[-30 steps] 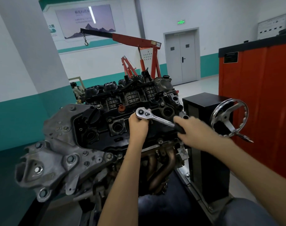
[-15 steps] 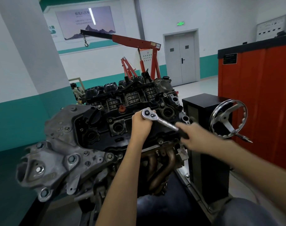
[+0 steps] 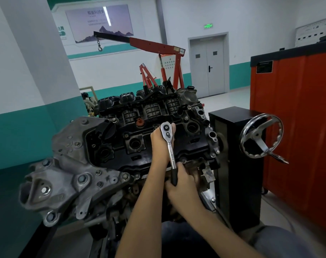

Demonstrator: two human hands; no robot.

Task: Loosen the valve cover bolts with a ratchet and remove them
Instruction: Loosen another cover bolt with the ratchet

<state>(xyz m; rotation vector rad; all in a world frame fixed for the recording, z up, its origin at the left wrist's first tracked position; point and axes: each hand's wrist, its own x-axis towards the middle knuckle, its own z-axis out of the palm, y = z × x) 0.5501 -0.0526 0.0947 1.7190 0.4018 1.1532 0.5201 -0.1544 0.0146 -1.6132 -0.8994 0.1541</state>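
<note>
The black handle of the ratchet is gripped in the right hand, nearest the camera, with the chrome shank running up and away from it. The ratchet's head is cupped by the left hand, fingers curled behind it, and is held down on the middle of the black valve cover. The bolt under the head is hidden, and whether a socket is fully seated on it cannot be told. Other valve cover bolts are seen in place along the cover's edges, so the work is judged to be at an early stage.

For a clean stroke, the head is best kept pressed square onto the bolt by the left hand while the handle is swung in a flat arc by the right. A tilted head could round the bolt, and force is better applied steadily than in jerks.

Beside the engine, a chrome handwheel is mounted on the black stand. A red engine hoist is parked against the far wall.
</note>
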